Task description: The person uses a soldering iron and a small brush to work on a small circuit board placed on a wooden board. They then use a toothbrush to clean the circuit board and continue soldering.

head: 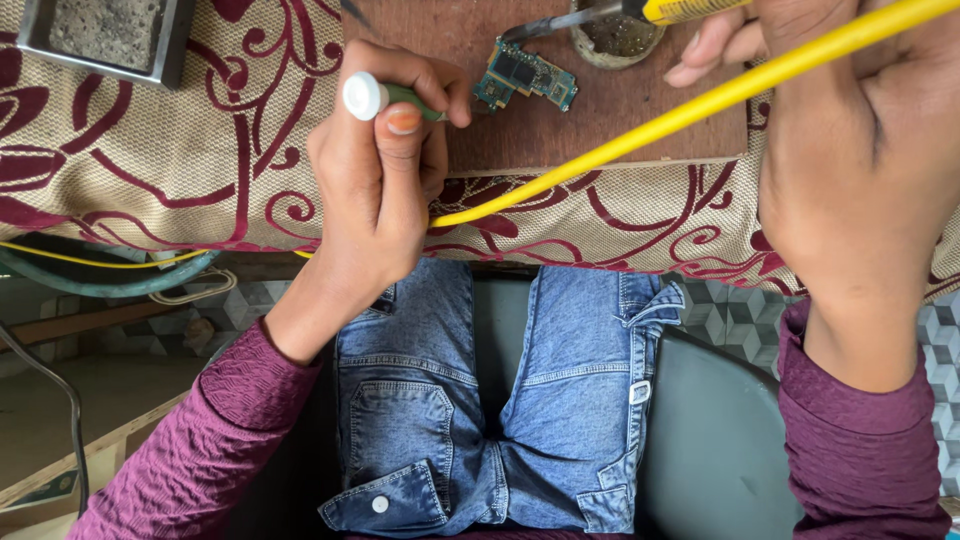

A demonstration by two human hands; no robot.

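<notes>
While left fingers (405,120) grip a green tool (385,97), right fingers (705,50) grasp the soldering iron (640,12).

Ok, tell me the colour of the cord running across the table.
Bright yellow; the cord shows plainly in the head view.

The light is soft and even, like daylight, and quite bright in the upper part of the frame. No hard shadows appear; only a weak shade lies under the left hand (375,170) on the patterned cloth (180,150). The lower left corner is dimmer. There is no strong glare. The right hand (860,170), close to the camera, looks large and slightly soft, and the edges are a little stretched.
</notes>
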